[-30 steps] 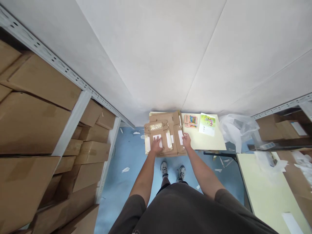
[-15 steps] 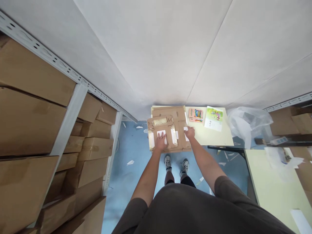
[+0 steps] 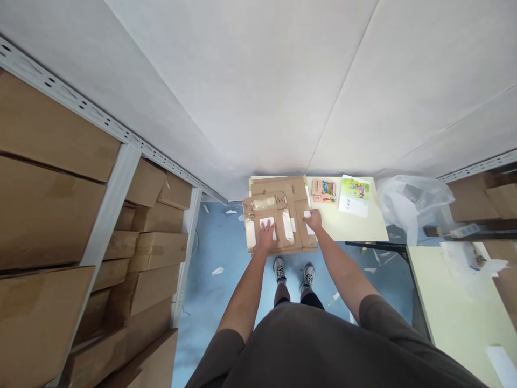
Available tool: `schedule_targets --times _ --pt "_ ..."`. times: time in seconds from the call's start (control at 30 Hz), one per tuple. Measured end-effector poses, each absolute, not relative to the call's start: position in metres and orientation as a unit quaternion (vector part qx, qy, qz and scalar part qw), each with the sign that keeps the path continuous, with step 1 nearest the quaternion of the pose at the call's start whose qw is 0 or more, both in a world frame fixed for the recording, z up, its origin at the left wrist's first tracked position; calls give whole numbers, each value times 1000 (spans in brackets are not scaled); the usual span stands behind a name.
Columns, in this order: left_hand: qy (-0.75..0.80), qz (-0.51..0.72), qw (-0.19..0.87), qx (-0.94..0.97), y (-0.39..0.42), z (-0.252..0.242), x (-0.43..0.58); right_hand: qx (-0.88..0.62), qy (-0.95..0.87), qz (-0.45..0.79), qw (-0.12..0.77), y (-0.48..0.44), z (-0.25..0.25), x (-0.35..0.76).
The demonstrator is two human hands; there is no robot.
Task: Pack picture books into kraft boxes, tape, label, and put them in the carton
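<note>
A flattened sheet of brown cardboard (image 3: 262, 187), patched with tape and white paper, lies on a pale table. Fingers spread, my left hand (image 3: 266, 237) rests on a white paper rectangle (image 3: 264, 221) on a smaller taped cardboard piece (image 3: 252, 209). Strips of shiny clear tape (image 3: 264, 203) run across that piece. At the right side of the cardboard, my right hand (image 3: 314, 220) has its fingers curled in over a white paper patch (image 3: 310, 230). What its fingers grip, if anything, is hidden by the hand.
On the pale table (image 3: 333, 229) lie small pink picture packs (image 3: 323, 189) and a green-and-white booklet (image 3: 354, 195). A clear plastic bag (image 3: 410, 202) is to the right, above a second table (image 3: 452, 312). Shelves of cardboard boxes (image 3: 48, 205) stand left. Paper scraps (image 3: 218, 270) litter the blue floor.
The view has shifted slightly. Both hands stay at nearly the same places on the cardboard, and nothing else has visibly moved.
</note>
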State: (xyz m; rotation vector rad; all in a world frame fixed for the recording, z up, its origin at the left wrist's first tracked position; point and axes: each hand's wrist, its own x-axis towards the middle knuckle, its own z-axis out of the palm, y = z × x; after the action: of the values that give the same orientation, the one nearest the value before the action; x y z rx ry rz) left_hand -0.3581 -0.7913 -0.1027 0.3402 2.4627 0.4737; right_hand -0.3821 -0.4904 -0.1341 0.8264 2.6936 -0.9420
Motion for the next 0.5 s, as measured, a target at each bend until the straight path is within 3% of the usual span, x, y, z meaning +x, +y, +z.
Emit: schedule_targets --times 0.27,0.5 --pt "930 157 310 119 -787 -100 -361 327 794 -504 95 -466 -127 -395" --pt "927 155 319 123 -787 -96 -363 285 855 -400 169 -469 -121 -402"
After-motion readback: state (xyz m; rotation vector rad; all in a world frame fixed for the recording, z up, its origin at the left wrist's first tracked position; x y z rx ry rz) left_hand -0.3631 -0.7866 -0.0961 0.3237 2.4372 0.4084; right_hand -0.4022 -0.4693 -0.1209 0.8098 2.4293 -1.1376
